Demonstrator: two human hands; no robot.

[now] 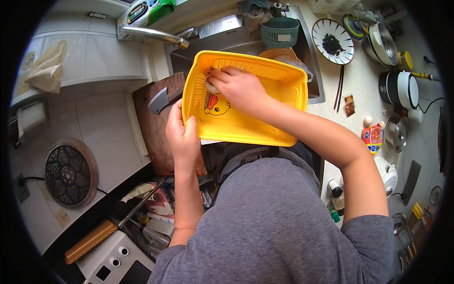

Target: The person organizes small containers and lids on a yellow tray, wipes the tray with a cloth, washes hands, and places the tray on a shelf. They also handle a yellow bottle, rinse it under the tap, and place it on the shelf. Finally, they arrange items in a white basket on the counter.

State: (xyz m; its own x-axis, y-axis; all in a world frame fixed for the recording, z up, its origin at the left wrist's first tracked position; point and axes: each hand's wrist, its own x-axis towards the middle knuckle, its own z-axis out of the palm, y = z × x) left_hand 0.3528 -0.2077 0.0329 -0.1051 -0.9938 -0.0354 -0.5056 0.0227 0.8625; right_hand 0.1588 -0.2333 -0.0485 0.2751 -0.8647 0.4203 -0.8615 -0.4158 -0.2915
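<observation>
A yellow plastic basket (pixel 248 136) with perforated sides and a cartoon face on its bottom is held up in front of me, over the near edge of the sink. My left hand (pixel 184 131) grips its left rim, thumb outside. Inside the basket, at its upper left corner, my right hand (pixel 236 85) has its fingers on a pale, roundish item (pixel 212 87), mostly hidden under them; I cannot tell what it is. A cleaver (pixel 159 101) lies on a reddish wooden cutting board (pixel 152 131) to the left, its handle partly behind the basket.
Beyond the basket are a steel sink (pixel 315 71), a faucet (pixel 156 35), a green basket (pixel 280 32) and an orange basket (pixel 278 54). On the right counter stand a striped plate (pixel 321 30) with dark pieces, chopsticks (pixel 339 87), an egg (pixel 368 121) and a red packet (pixel 372 137).
</observation>
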